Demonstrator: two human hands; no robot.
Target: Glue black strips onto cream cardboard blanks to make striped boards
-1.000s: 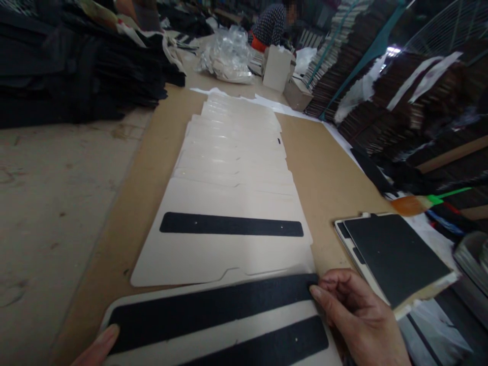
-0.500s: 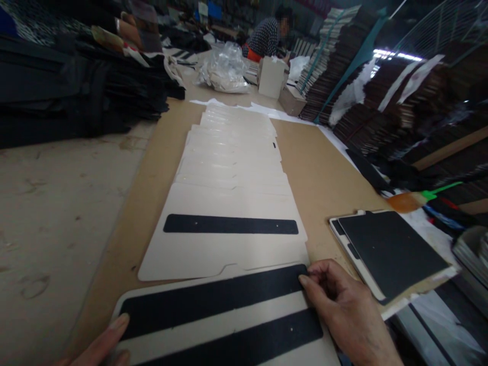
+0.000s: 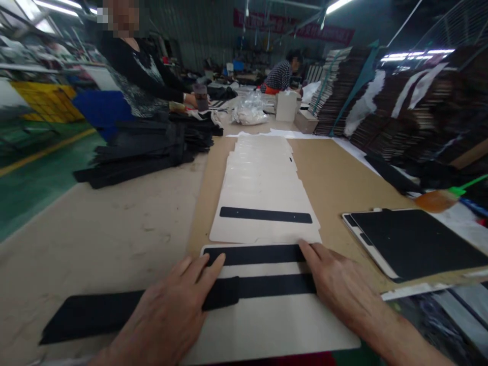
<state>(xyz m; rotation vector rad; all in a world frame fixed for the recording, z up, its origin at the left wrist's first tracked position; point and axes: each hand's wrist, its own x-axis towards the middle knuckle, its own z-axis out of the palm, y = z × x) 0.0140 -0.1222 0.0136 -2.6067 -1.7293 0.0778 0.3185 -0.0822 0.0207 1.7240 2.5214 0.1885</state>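
Note:
A white card panel (image 3: 267,325) lies nearest me with two black strips across it. My left hand (image 3: 171,310) lies flat, fingers stretched, its fingertips on the left end of the upper black strip (image 3: 259,254). My right hand (image 3: 339,290) is flat too, its fingers pressing the right end of that strip. The lower black strip (image 3: 274,285) runs between my hands. Beyond, another white panel (image 3: 267,226) carries one black strip, with a row of overlapping white panels (image 3: 263,162) running away from me.
A long black piece (image 3: 91,312) lies left of the near panel. A stack of black-faced boards (image 3: 415,241) sits at right, an orange brush (image 3: 438,199) past it. Black material (image 3: 145,150) is piled at left, where a person (image 3: 141,71) works. Another person (image 3: 282,73) sits far back. Stacked goods (image 3: 400,101) line the right.
The view has lifted and pulled back, showing the room. My left hand has moved right onto the strip's left end and flattened. My right hand has gone from a pinch to flat.

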